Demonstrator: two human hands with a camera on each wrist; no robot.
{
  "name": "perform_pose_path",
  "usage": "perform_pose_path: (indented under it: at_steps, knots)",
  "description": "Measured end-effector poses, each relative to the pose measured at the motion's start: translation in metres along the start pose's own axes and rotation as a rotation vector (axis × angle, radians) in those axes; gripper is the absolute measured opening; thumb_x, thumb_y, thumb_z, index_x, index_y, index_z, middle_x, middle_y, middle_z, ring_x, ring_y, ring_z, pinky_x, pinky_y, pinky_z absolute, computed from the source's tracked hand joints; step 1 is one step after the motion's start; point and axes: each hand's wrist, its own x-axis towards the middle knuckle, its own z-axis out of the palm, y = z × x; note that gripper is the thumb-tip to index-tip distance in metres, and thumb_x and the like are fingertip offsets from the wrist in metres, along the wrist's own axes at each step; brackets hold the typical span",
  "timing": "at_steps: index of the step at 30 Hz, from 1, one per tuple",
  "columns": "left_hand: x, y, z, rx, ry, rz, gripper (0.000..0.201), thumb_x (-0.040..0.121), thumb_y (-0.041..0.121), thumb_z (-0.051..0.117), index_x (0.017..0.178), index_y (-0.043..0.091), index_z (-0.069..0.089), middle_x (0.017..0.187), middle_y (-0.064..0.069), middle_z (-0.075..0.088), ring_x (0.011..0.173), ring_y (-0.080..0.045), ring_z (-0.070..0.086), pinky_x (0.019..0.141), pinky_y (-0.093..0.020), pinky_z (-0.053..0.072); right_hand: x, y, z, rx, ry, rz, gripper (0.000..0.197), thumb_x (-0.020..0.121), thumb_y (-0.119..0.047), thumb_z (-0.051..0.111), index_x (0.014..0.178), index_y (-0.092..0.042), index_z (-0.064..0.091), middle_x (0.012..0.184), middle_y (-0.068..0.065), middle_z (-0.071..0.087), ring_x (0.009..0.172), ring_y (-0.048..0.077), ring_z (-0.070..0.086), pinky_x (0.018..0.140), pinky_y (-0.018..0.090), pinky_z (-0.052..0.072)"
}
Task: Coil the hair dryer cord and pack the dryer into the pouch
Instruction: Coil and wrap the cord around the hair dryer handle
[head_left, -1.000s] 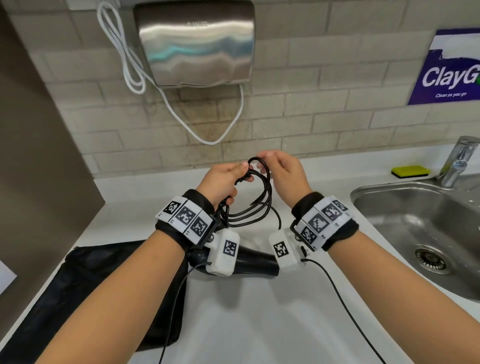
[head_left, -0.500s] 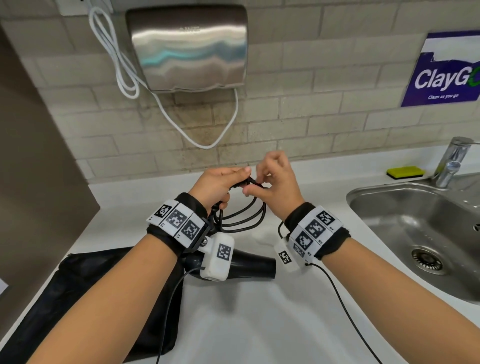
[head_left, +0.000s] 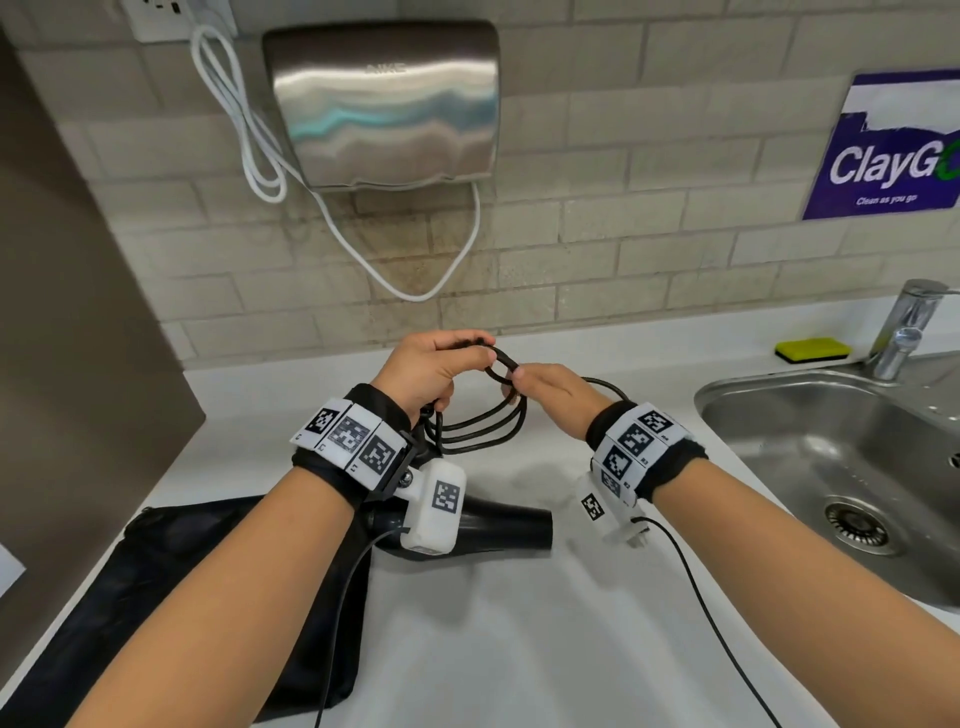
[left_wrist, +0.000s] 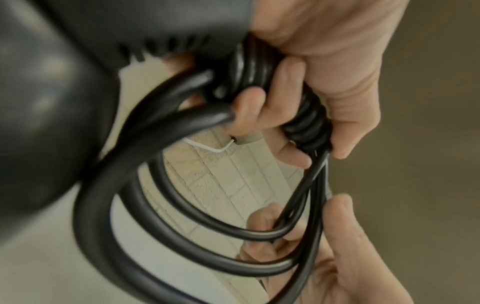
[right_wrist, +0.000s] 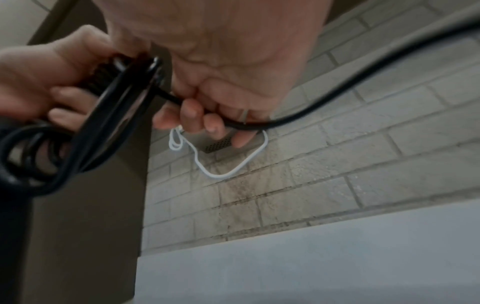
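Since the earlier head views the right hand (head_left: 553, 392) has dropped away from the top of the bundle and swung out toward the sink side, drawing a fresh length of cord (head_left: 483, 423) with it, while the left hand (head_left: 431, 371) has stayed put as the anchor. That reads as one more wrap being laid on — the coiling is under way, not finished.

Largest first: the white countertop (head_left: 519, 649) carries everything, with the steel sink (head_left: 779, 415) to the right and the wall-mounted hand dryer (head_left: 384, 104) above. The black pouch (head_left: 171, 582) lies flat at the left, mouth not clearly visible, under the left forearm. The hair dryer (head_left: 498, 525) rests on its side on the counter just beside the pouch, partly hidden by the left wrist camera. It is not yet packed.

Above it, several loops of cord hang from the left hand, whose fingers (left_wrist: 291, 86) are curled round the gathered strands near the ribbed strain relief. The right hand's fingers (right_wrist: 192, 115) are closed on a single strand next to the bundle; from there the free cord runs off to the right, and its plug is not in view.

My judgement: some slack remains to be gathered, so another pass or two is likely before the bundle can go with the dryer into the pouch — the loops look springy and may fan open if the left grip eases.
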Motion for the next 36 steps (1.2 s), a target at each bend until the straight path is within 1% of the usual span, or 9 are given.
perform_pose_path:
  at_steps: [2,5,10,15,20,23,25,33,36]
  knots:
    - [-0.001,0.001,-0.002,0.001,-0.006,0.005,0.013,0.082,0.012,0.068,0.079,0.024,0.069,0.062,0.01,0.066,0.031,-0.007,0.029,0.033,-0.018,0.025,0.003,0.002,-0.004,0.019,0.022,0.021,0.038,0.092,-0.036,0.036,0.091,-0.01,0.064,0.097,0.008,0.064,0.097,0.02,0.057,0.094,0.029,0.038]
    - [-0.002,0.003,-0.002,0.011,-0.003,0.013,0.006,0.081,0.022,0.07,0.077,0.026,0.071,0.066,0.007,0.068,0.032,-0.007,0.029,0.036,-0.019,0.024,0.006,-0.004,-0.014,-0.241,0.089,-0.001,0.03,0.096,-0.023,0.041,0.075,-0.012,0.058,0.076,0.002,0.057,0.082,0.021,0.053,0.09,0.04,0.039]
    - [-0.003,0.004,0.005,0.074,0.015,0.029,0.009,0.084,0.02,0.067,0.078,0.027,0.069,0.067,0.009,0.068,0.034,-0.003,0.032,0.037,-0.016,0.026,0.008,-0.02,-0.018,-0.418,0.384,-0.046,0.027,0.094,-0.027,0.047,0.089,-0.009,0.066,0.09,0.007,0.067,0.093,0.025,0.054,0.089,0.04,0.04]
    - [-0.003,0.003,0.014,0.217,-0.086,0.07,0.02,0.088,0.016,0.062,0.108,0.017,0.062,0.082,0.007,0.059,0.034,0.007,0.042,0.038,-0.004,0.03,0.007,-0.028,-0.015,-0.298,0.524,-0.142,0.021,0.091,-0.022,0.052,0.083,-0.008,0.066,0.08,0.002,0.062,0.089,0.026,0.052,0.085,0.044,0.041]
    - [-0.001,0.001,0.016,0.29,-0.069,0.085,0.017,0.085,0.023,0.064,0.101,0.023,0.069,0.093,0.005,0.069,0.067,0.007,0.058,0.073,-0.018,0.041,0.004,-0.034,-0.011,-0.245,0.553,-0.254,0.018,0.089,-0.018,0.055,0.079,-0.008,0.066,0.071,-0.006,0.054,0.075,0.014,0.045,0.072,0.029,0.036]
    - [-0.003,0.005,0.015,0.113,0.019,0.054,0.022,0.088,0.014,0.06,0.109,0.015,0.067,0.094,-0.002,0.067,0.037,0.008,0.046,0.066,-0.016,0.036,0.003,-0.025,-0.014,-0.056,0.535,-0.181,0.018,0.091,-0.019,0.054,0.077,-0.013,0.061,0.056,-0.011,0.046,0.053,0.002,0.042,0.056,0.02,0.033]
    - [-0.003,0.007,0.012,0.035,0.064,0.032,0.024,0.09,0.011,0.058,0.113,0.01,0.065,0.092,-0.005,0.065,0.028,0.003,0.039,0.044,-0.01,0.034,0.001,-0.013,-0.015,-0.009,0.514,-0.122,0.022,0.093,-0.017,0.05,0.071,-0.016,0.053,0.053,-0.009,0.041,0.047,0.001,0.04,0.05,0.013,0.03]
    - [0.002,0.002,0.003,-0.025,0.149,-0.024,0.026,0.088,0.021,0.061,0.113,0.028,0.066,0.085,0.005,0.069,0.033,-0.005,0.024,0.033,-0.016,0.02,-0.019,0.046,0.002,0.127,0.174,0.126,0.016,0.082,-0.009,0.066,0.071,-0.02,0.064,0.081,-0.003,0.061,0.065,-0.011,0.056,0.067,0.008,0.041]
    - [0.001,0.002,0.004,-0.037,0.154,-0.024,0.026,0.089,0.021,0.061,0.114,0.026,0.066,0.086,0.004,0.07,0.033,-0.005,0.025,0.033,-0.017,0.022,-0.024,0.077,0.014,-0.099,0.029,0.208,0.015,0.081,-0.007,0.066,0.087,-0.021,0.064,0.103,0.004,0.051,0.092,0.012,0.055,0.077,0.02,0.045]
